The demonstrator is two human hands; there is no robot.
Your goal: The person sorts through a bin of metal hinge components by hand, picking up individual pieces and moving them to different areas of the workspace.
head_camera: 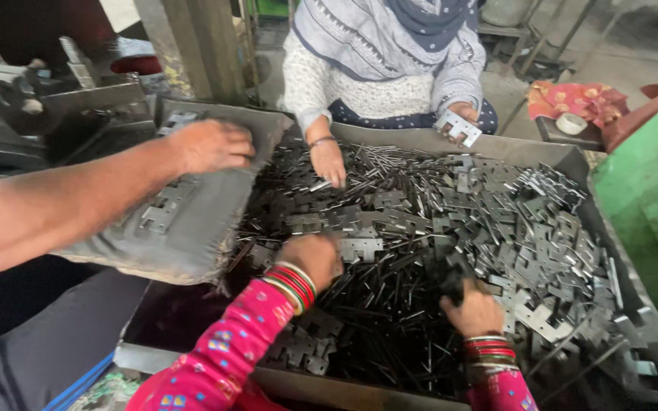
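Pink-sleeved, bangled forearms reach into the metal tray [573, 164]: left hand [315, 257] lies knuckles-up, fingers curled onto a flat bracket [361, 247]. Right hand [472, 308] has fingers clenched around dark metal strips [445, 272] mid-tray. Grey sack [192, 221] lies left.

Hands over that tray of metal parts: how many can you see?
5. The wearer's left hand and right hand dig into the metal parts. A bare arm's hand rests on a grey sack. The seated person's hands. Others may be hidden.
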